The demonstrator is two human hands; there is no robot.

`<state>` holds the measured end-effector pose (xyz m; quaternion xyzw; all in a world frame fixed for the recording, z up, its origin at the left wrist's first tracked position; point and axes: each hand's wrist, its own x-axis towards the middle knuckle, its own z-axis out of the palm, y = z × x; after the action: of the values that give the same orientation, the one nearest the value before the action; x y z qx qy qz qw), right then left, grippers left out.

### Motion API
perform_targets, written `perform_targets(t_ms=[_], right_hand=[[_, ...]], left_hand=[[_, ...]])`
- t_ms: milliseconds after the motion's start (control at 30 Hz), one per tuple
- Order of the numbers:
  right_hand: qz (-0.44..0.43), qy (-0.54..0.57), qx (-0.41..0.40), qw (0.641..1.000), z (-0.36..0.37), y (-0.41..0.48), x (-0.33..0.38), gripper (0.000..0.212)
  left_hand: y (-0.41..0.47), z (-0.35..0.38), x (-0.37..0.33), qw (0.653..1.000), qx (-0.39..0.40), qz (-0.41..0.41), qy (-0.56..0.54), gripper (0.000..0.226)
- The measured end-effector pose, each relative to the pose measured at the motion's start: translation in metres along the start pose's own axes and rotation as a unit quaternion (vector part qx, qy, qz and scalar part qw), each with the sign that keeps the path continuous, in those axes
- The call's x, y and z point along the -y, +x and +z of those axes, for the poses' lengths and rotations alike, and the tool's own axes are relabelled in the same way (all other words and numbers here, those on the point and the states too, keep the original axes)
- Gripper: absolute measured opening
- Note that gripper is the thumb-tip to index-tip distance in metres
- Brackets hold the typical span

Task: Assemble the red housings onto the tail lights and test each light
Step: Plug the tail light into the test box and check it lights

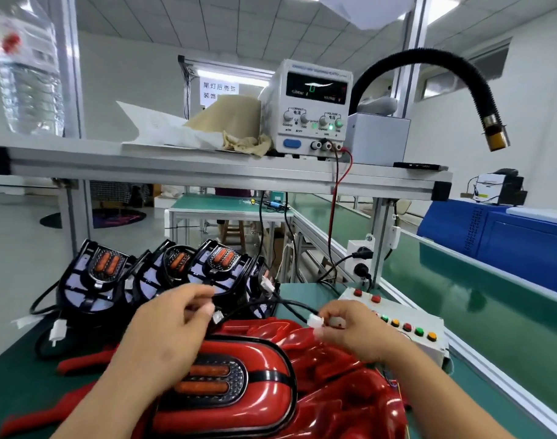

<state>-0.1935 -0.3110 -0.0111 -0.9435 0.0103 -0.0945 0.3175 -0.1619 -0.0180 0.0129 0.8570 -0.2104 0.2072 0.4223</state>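
Tail light (pixel 207 378) in its red housing (pixel 270 397) lies on the worktop (pixel 11 384), just left of the button box (pixel 407 324). Left hand (pixel 169 331) pinches a white plug (pixel 218 317). Right hand (pixel 356 331) pinches a second plug (pixel 315 321). The plugs are apart, ends facing, probably to be joined for the test.

assembled red-housed tail light (pixel 239 384) lying flat, bare black tail lights (pixel 96 277) behind
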Motion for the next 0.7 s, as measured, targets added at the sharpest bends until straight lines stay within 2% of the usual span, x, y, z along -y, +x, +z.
perform_targets(t_ms=[67,167,233,267,300,333,400,500,600,700], right_hand=[[-0.029,0.084,-0.043,0.995,-0.004,-0.008,0.0,0.01],[-0.077,0.126,-0.093,0.985,-0.008,-0.017,0.003,0.01],[-0.105,0.152,-0.112,0.976,-0.01,-0.021,0.003,0.005],[-0.115,0.166,-0.112,0.973,-0.011,-0.023,0.002,0.005],[-0.117,0.184,-0.102,0.971,-0.011,-0.025,0.0,0.005],[-0.111,0.204,-0.082,0.969,-0.01,-0.027,-0.003,0.005],[-0.097,0.236,-0.022,0.967,-0.007,-0.031,-0.008,0.006],[-0.099,0.161,-0.007,0.982,0.0,-0.03,-0.018,0.009],[-0.108,0.113,-0.041,0.987,0.005,-0.025,-0.026,0.005],[-0.109,0.11,-0.061,0.986,0.011,-0.021,-0.028,0.008]], left_hand=[[0.018,0.016,-0.029,0.991,0.087,0.094,0.024,0.04],[0.042,0.054,-0.068,0.949,0.244,0.171,0.102,0.064],[0.054,0.078,-0.08,0.91,0.317,0.203,0.171,0.066],[0.059,0.085,-0.082,0.894,0.333,0.215,0.209,0.059],[0.066,0.088,-0.081,0.887,0.337,0.221,0.227,0.048],[0.073,0.089,-0.079,0.895,0.328,0.215,0.215,0.035],[0.088,0.082,-0.069,0.932,0.302,0.155,0.13,0.011],[0.108,0.066,-0.042,0.968,0.239,0.074,-0.018,0.014],[0.122,0.052,-0.013,0.975,0.167,0.005,-0.149,0.014],[0.129,0.047,0.006,0.97,0.106,-0.058,-0.211,0.016]])
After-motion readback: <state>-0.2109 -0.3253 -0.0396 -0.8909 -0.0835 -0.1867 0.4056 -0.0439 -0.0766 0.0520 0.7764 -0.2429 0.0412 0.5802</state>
